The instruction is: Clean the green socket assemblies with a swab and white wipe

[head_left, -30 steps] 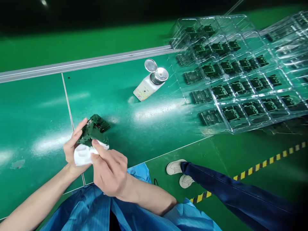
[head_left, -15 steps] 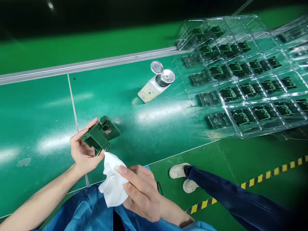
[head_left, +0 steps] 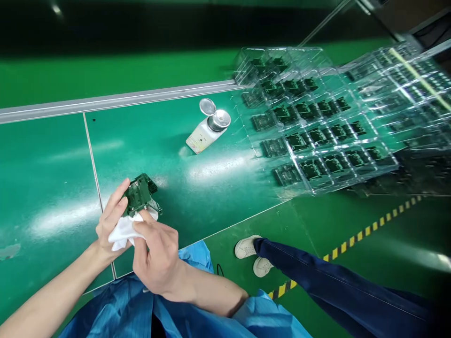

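Note:
My left hand (head_left: 110, 224) holds a dark green moulded part (head_left: 138, 193), tilted above the green bench top; the palm and thumb are partly hidden behind a white cloth. My right hand (head_left: 157, 253) pinches that white wiping cloth (head_left: 123, 231) and presses it against the near edge of the part, so both hands meet there. Beyond them on the bench stands a white pump bottle (head_left: 204, 135) with a metal top, its round lid flipped up.
A clear plastic tray (head_left: 319, 185) with several dark green parts in its compartments lies on the right, and more trays (head_left: 416, 94) lie beyond it. A metal strip (head_left: 158, 97) edges the bench. A person's leg (head_left: 299, 267) stands at the lower right, near striped floor tape (head_left: 373, 230).
My right hand has moved left and up, bringing the cloth onto the part. My left hand has turned the part to show another face. The whole view has shifted somewhat.

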The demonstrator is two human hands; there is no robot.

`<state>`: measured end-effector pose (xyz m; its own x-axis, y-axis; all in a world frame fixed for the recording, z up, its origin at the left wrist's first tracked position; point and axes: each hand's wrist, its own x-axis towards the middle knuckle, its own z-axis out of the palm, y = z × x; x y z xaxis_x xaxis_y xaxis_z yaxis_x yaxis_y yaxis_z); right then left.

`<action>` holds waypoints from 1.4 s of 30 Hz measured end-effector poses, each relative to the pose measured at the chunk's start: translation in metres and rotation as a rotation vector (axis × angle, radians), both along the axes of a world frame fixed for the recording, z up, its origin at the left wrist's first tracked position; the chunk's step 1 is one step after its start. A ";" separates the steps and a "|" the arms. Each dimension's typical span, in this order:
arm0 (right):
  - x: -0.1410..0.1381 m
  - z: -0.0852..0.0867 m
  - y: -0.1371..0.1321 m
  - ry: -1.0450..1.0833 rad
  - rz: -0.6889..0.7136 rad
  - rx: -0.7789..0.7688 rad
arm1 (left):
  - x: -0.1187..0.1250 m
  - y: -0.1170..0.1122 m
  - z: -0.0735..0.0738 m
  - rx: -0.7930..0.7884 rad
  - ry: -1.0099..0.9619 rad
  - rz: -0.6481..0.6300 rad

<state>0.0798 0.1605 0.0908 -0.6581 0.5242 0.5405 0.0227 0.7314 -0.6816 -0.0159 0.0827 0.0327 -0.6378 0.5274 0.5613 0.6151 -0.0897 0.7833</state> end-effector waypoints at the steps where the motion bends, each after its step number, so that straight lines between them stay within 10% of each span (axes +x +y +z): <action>1: -0.001 -0.001 0.001 0.002 -0.003 -0.021 | -0.001 0.001 0.001 0.012 0.042 -0.006; 8: 0.048 0.007 0.028 -0.016 0.136 -0.016 | -0.006 0.014 0.026 -0.238 -0.054 0.100; 14: 0.080 0.010 0.083 0.022 -0.263 -0.097 | -0.008 0.007 0.043 -0.385 -0.278 0.031; 23: 0.012 0.022 0.075 -0.339 0.397 0.322 | 0.004 -0.011 0.067 -0.473 -0.017 0.042; 31: 0.025 0.028 0.086 -0.427 0.768 -0.111 | 0.006 -0.026 0.067 -0.535 -0.232 -0.101; 38: 0.050 0.010 0.115 -0.033 0.085 -0.475 | 0.001 -0.039 0.065 -0.205 -0.672 -0.240; 42: 0.052 -0.005 0.102 0.029 -0.007 -0.442 | 0.009 -0.035 0.063 -0.113 -0.685 -0.230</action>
<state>0.1318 0.2626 0.0856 -0.6418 0.7133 0.2815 0.0025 0.3690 -0.9294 -0.0067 0.0474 0.0961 -0.6921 0.7217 0.0103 -0.0409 -0.0534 0.9977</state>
